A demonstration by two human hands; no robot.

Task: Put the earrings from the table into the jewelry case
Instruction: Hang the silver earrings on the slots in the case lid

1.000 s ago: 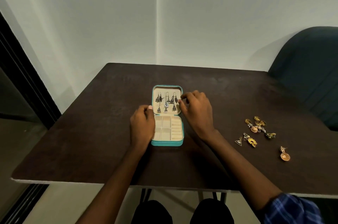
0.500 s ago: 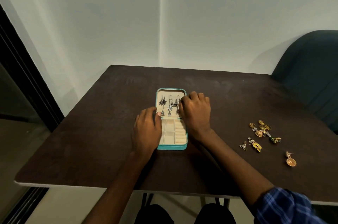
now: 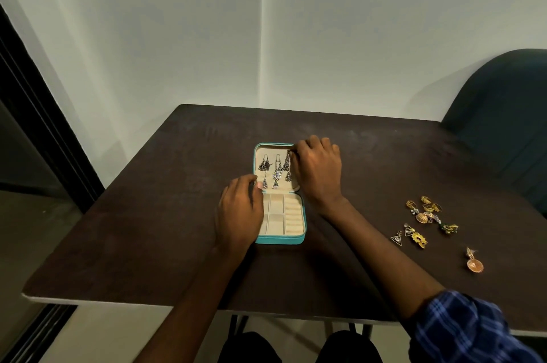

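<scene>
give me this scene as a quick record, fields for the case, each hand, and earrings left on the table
case: teal jewelry case, open on the dark table
lid: silver earrings hang inside
tray: compartments look empty
left hand: rests on the case's left edge
right hand: fingertips at the lid's upper right, by an earring hook; grip unclear
loose earrings: mostly gold, right of the case, untouched

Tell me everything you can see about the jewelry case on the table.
The jewelry case is small, rectangular with rounded corners, teal outside and lined in a cream, fabric-looking material. It lies open, flat on the dark table, near its middle. The lid holds several dark silver dangling earrings. The base has empty square compartments and a column of ring rolls on its right. The left hand rests on its left edge; the right hand is at the lid's top right corner.
</scene>
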